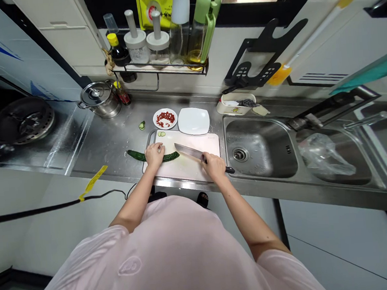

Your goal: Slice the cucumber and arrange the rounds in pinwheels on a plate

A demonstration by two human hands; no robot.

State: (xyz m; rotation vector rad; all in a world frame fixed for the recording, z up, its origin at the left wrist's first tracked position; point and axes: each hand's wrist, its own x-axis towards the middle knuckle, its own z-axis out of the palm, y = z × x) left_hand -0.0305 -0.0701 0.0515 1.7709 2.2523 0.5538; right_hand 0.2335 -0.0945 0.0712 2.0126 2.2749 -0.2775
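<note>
Because the long cucumber (pixel 137 155) is curved and could roll, the left hand (pixel 154 156) appears to pin it down, fingers half curled over its top. The right hand (pixel 213 166) is closed firmly around the black handle of a kitchen knife (pixel 189 151), angling the blade across the white cutting board (pixel 182 169) so its tip comes close to the cucumber, a grip that seems chosen for control. The cucumber lies across the board, its dark end jutting over the left edge onto the steel worktop (pixel 102 143). Two thin slices (pixel 161 133) sit near the board's top edge, and a small green piece (pixel 141 126) lies on the worktop. Just beyond, a small round plate (pixel 164 111) of chopped red chili and a bare square white plate (pixel 193 121) stand within easy reach. To the right, the steel sink (pixel 264 157) sits close enough for rinsing, with a plastic bag (pixel 324 154) in its far basin. Farther back, a steel pot (pixel 99 99) rests near the stove, while a wall rack (pixel 160 66) keeps bottles up off the worktop.
</note>
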